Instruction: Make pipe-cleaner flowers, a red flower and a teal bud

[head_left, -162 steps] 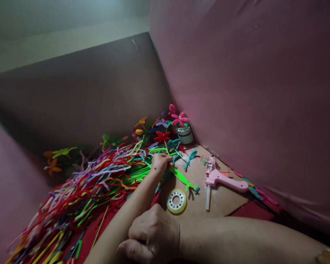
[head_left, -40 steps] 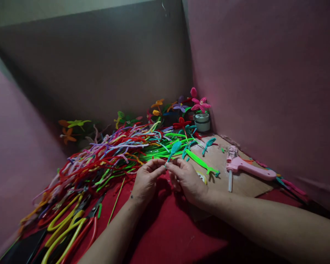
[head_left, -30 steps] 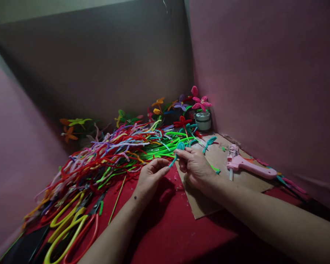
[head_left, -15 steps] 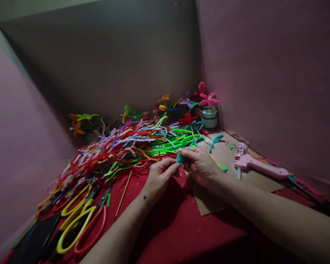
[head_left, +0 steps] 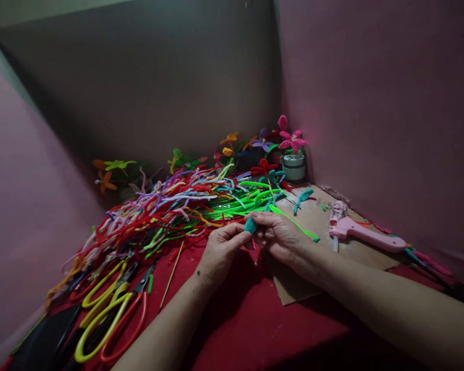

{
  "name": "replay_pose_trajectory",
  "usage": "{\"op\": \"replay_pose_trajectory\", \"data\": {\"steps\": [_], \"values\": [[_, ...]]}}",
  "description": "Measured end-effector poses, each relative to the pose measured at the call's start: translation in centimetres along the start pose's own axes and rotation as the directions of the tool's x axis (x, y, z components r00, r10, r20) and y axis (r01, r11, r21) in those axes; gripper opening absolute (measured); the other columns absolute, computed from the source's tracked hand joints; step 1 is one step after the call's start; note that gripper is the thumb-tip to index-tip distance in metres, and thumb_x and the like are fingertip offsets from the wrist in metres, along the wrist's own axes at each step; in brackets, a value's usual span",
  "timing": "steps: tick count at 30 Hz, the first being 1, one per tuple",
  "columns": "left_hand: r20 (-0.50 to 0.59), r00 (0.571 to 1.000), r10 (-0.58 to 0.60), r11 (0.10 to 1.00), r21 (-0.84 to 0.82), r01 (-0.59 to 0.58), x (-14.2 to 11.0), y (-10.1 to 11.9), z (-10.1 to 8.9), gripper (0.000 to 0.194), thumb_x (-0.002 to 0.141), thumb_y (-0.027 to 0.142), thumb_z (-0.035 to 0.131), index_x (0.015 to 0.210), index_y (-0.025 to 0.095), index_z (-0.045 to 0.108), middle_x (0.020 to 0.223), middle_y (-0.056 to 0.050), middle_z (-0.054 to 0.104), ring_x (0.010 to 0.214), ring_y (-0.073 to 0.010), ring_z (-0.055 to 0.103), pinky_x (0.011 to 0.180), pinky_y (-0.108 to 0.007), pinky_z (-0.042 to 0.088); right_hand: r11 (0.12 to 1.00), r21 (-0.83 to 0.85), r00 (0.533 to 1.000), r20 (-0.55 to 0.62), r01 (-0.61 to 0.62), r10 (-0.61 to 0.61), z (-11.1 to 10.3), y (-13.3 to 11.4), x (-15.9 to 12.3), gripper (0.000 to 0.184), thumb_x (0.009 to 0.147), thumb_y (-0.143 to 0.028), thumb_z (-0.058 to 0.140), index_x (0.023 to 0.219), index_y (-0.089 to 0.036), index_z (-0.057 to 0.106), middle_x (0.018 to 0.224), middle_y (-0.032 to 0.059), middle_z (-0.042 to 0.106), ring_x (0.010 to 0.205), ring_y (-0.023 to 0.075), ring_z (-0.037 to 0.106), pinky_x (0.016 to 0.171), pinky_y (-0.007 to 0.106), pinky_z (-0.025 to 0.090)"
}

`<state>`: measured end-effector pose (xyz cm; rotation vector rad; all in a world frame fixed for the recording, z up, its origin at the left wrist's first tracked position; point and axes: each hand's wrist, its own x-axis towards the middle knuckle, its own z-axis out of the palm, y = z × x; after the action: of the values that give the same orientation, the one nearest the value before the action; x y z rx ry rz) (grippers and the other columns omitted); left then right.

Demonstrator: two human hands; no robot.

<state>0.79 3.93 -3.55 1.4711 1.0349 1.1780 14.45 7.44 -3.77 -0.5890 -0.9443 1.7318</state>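
Observation:
Between my two hands is a small teal pipe-cleaner leaf, held above the red cloth. My left hand pinches its lower end between thumb and forefinger. My right hand grips it from the other side, with the fingers curled in. Just beyond my hands lies a heap of loose pipe cleaners in many colours, and a bundle of bright green pipe cleaners is closest. Another teal leaf rests on the cardboard past my right hand.
A pink glue gun lies on the cardboard at right. Scissors with red and yellow handles are at left, near a thin stick. Pipe-cleaner flowers line the back, including a pink flower in a small pot.
Both hands have shifted slightly left with the leaf, which has tilted. My right hand has drawn back a little, uncovering more of a green pipe cleaner on the cardboard.

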Motion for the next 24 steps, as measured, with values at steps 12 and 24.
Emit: {"op": "replay_pose_trajectory", "data": {"steps": [12, 24], "values": [[0.040, 0.999, -0.027, 0.994, 0.110, 0.022, 0.12, 0.35, -0.42, 0.014, 0.074, 0.027, 0.063, 0.076, 0.014, 0.069, 0.077, -0.002, 0.064, 0.077, -0.0155, 0.055, 0.077, -0.026, 0.040, 0.996, 0.065, 0.997, 0.035, -0.066, 0.064, -0.13, 0.12, -0.14, 0.014, 0.060, -0.023, 0.073, 0.064, -0.012, 0.065, 0.050, -0.0033, 0.055, 0.040, 0.0037, 0.037, 0.038, 0.019, 0.020], [-0.208, 0.970, -0.128, 0.991, 0.008, 0.132, 0.47, -0.08, -0.98, 0.024, 0.068, 0.036, 0.068, 0.077, 0.014, 0.065, 0.051, 0.006, 0.044, 0.045, -0.0048, 0.032, 0.043, -0.017, 0.027, 0.986, -0.131, 0.988, -0.099, 0.108, -0.121, -0.09, 0.04, 0.33, 0.026, 0.070, -0.038, 0.064, 0.082, -0.016, 0.057, 0.064, -0.0057, 0.054, 0.036, 0.0017, 0.036, 0.035, 0.017, 0.023]]}}
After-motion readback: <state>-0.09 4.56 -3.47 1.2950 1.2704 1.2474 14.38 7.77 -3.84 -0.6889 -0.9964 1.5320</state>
